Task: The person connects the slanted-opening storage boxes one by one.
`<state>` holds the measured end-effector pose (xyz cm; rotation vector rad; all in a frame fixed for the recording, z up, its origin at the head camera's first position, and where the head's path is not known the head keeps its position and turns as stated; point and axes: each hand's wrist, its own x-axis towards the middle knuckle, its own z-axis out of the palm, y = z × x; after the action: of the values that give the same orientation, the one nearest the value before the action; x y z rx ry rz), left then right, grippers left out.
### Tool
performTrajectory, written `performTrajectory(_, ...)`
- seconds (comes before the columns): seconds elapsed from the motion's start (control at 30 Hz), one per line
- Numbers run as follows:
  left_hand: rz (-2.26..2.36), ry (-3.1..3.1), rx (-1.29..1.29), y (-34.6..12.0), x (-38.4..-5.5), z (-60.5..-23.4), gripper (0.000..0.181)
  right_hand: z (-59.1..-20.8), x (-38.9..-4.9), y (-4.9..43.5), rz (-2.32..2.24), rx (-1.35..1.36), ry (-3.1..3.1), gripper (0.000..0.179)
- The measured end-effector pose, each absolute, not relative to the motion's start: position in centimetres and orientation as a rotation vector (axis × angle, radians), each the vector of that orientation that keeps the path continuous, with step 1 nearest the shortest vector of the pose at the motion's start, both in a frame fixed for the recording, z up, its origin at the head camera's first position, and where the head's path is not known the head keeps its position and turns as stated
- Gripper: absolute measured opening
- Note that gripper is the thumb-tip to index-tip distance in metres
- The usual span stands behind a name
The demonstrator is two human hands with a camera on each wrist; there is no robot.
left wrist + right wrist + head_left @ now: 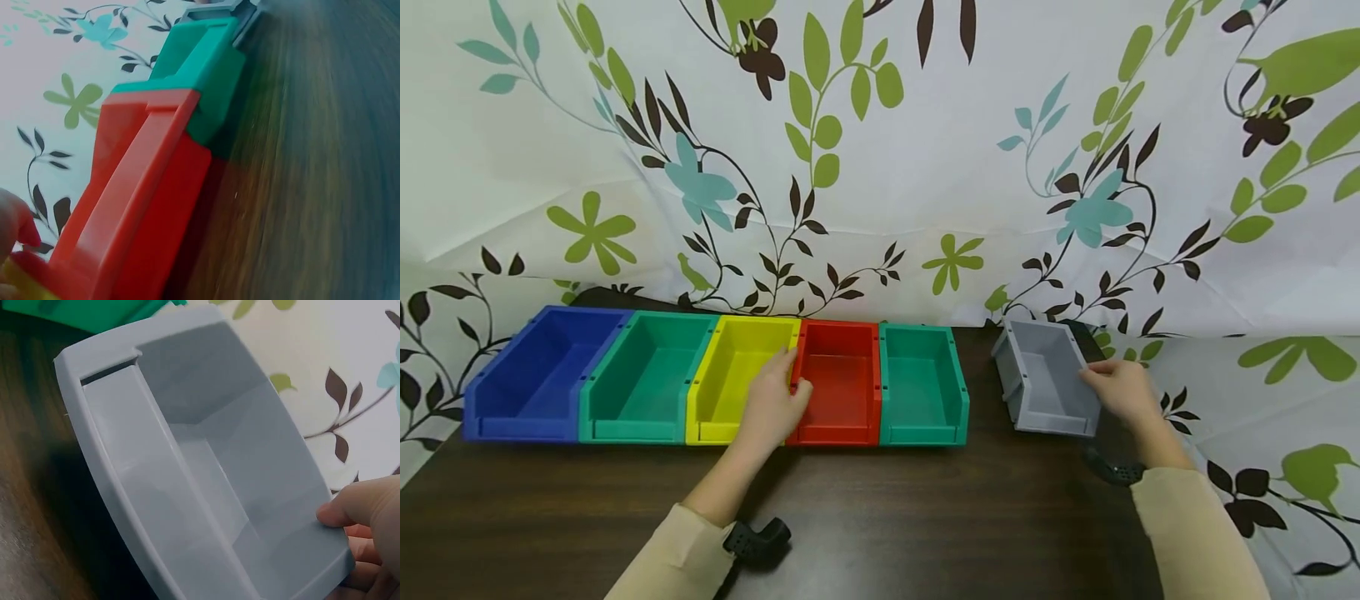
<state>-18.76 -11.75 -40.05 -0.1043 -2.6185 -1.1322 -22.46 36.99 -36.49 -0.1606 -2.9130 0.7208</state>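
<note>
My right hand (1126, 392) pinches the right wall of a grey storage bin (1048, 375). In the right wrist view the thumb (334, 514) lies on the inner side of that wall, with the other fingers outside and below. The grey bin holds nothing and sits slightly turned, with a gap between it and the right-hand green bin (922, 387). My left hand (769, 404) grips the adjoining walls between the yellow bin (730, 367) and the red bin (838, 383). Its thumb is on the red side, while the other fingers reach over the yellow bin.
Left of the yellow bin, another green bin (651, 375) and a blue bin (550, 375) continue the side-by-side row. All stand on a dark wooden table (925, 517). Behind them hangs a leaf-patterned cloth (910, 192). Dark wrist devices (758, 540) are worn at both sleeves.
</note>
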Motion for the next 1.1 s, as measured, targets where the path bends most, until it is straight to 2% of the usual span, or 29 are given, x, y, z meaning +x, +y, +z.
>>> performTrajectory(0.4, -0.762, -2.538, -0.270, -7.9, -19.1, -39.3, 0.047, -35.6, -22.2, 35.0, 0.776, -0.098, -2.854, 0.038)
performTrajectory(0.7, -1.085, -2.666, -0.277, -5.1, -20.3, -38.7, 0.055, -34.7, -22.0, 33.7, 0.804, -0.075, -2.863, 0.040)
performTrajectory(0.87, -1.290, -2.692, -0.303, -3.8, -20.8, -39.6, 0.062, -34.5, -22.0, 33.3, 0.821, -0.094, -2.841, 0.039)
performTrajectory(1.1, -1.466, -2.662, -0.307, -3.2, -21.0, -40.6, 0.062, -34.1, -21.7, 32.8, 0.874, -0.113, -2.830, 0.040)
